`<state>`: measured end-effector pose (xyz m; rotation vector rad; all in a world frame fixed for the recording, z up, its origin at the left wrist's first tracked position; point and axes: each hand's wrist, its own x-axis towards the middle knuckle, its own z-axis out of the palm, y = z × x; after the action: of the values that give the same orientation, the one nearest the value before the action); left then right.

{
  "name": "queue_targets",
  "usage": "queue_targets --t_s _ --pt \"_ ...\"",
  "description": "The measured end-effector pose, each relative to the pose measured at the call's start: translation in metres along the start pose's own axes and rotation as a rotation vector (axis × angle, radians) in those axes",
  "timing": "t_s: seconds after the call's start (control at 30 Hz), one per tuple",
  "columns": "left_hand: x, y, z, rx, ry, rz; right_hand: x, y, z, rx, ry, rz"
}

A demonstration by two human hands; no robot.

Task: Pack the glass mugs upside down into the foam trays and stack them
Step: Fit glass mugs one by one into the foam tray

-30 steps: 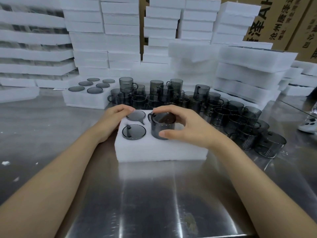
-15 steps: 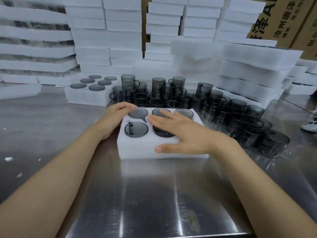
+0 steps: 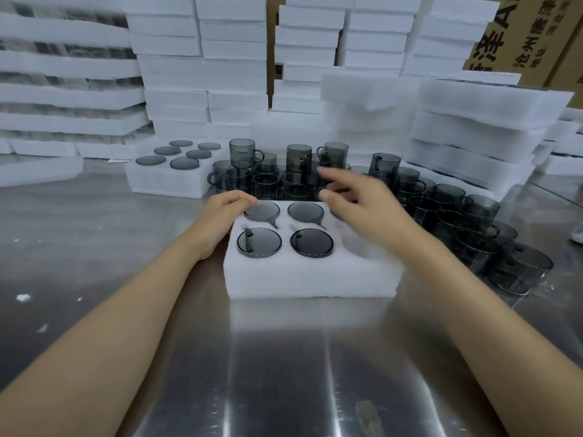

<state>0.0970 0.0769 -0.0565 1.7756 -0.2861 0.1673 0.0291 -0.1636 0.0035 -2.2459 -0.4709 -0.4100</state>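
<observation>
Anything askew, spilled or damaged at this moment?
Nothing serious. The visible mugs sit flush in the tray, bases up. Only small white crumbs, probably foam, lie scattered on the table at left.

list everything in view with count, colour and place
front foam tray: one, white, table centre, near right slot empty
packed mugs: four showing, smoky grey, upside down in it; a fifth partly hidden
second foam tray: one, white, back left, six mug bases showing
loose mugs: many, smoky grey, behind and right of the front tray
foam tray stacks: many, white, along the back
cardboard boxes: count unclear, brown, top right
steel table: one, silver, underneath
left hand: one, holds front tray's far left corner
right hand: one, fingers spread above its far right, empty
</observation>
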Motion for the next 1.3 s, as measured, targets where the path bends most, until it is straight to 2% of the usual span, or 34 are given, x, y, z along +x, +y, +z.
queue_targets --t_s 0.07,0.13,0.2,0.3,0.43,0.5,0.6,0.77,1.0,1.17,1.3 --pt "0.001 -0.001 0.000 -0.004 -0.006 0.021 0.026 0.010 0.000 -0.180 0.118 -0.021" --pt "0.003 -0.002 0.000 -0.010 -0.005 0.025 0.052 0.020 0.004 -0.286 0.056 -0.012" --pt "0.005 -0.003 0.000 -0.010 -0.008 0.033 0.074 0.029 0.009 -0.280 -0.024 0.036" --pt "0.007 -0.005 -0.001 -0.002 -0.025 0.045 0.093 0.039 0.016 -0.299 -0.056 0.105" --pt "0.008 -0.005 -0.002 0.006 -0.025 0.047 0.099 0.043 0.020 -0.308 0.061 0.091" --pt "0.007 -0.004 -0.001 0.008 -0.015 0.042 0.092 0.039 0.016 -0.230 0.168 0.073" --pt "0.005 -0.001 0.000 0.010 -0.006 0.019 0.070 0.032 0.001 0.026 0.298 0.058" --pt "0.000 0.003 0.002 0.030 0.032 0.020 0.009 0.033 -0.015 0.456 0.278 0.011" --pt "-0.005 0.005 0.004 0.096 0.077 0.033 -0.013 0.039 -0.022 0.685 0.302 0.032" --pt "-0.003 0.004 0.003 0.102 0.052 0.031 -0.011 0.043 -0.026 0.719 0.202 -0.065" --pt "-0.002 0.003 0.003 0.097 0.039 0.024 -0.012 0.043 -0.028 0.819 0.161 -0.040"
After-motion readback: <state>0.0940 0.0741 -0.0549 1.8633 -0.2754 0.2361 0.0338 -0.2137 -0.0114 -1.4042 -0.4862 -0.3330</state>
